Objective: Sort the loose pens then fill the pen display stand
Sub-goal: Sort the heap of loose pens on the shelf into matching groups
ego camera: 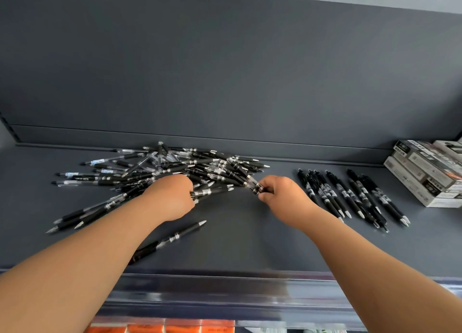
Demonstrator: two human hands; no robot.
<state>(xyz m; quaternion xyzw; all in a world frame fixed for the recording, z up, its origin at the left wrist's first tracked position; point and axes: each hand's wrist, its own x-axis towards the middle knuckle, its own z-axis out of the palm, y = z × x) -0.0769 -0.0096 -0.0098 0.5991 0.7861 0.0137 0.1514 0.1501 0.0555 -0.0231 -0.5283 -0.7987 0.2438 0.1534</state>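
Note:
A loose heap of black and clear pens [160, 169] lies on the dark grey shelf [237, 232], spread from the far left to the centre. My left hand [172, 197] rests at the heap's front edge, its fingers closed around a few black pens [212, 191] that point to the right. My right hand [280, 195] pinches the end of one pen [250, 182] that sticks out of the heap's right side. To the right lies a sorted row of black pens [350, 195], side by side with their tips toward me. No display stand is in view.
A single black pen [170, 240] lies apart near the shelf's front, partly under my left forearm. Stacked pen boxes [425, 175] stand at the far right. The shelf's back wall [225, 70] rises behind the heap. Orange packages [162, 329] show on the level below.

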